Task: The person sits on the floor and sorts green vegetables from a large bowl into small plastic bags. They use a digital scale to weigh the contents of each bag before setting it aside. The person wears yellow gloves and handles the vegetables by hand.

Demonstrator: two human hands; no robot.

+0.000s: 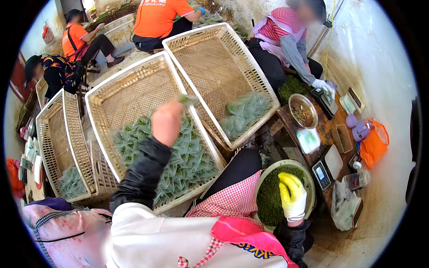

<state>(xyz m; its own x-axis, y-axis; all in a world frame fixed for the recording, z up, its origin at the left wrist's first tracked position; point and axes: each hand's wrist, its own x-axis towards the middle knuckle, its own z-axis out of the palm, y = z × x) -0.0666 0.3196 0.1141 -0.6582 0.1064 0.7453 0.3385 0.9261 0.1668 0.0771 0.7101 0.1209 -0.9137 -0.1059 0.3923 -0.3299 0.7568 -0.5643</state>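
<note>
My left hand (166, 121), bare and blurred by motion, is raised over the near plastic crate with its fingers shut on a small clear bag of green contents (187, 99). Beneath it, rows of filled clear bags (191, 159) cover the near part of the white crate (129, 71). My right hand (292, 197), in a white glove with yellow fingers, hovers above green peppercorns (268, 204) in a round tub (310, 201). Its fingers are curved and apart; nothing shows between them.
A second crate (201, 50) holds bags (246, 112) at its near end. Right, a wooden bench carries a digital scale (321, 176), packets (308, 140), a metal bowl (315, 122) and an orange bag (375, 144). Several co-workers sit around; one gloved hand (321, 84) is near another scale (323, 102).
</note>
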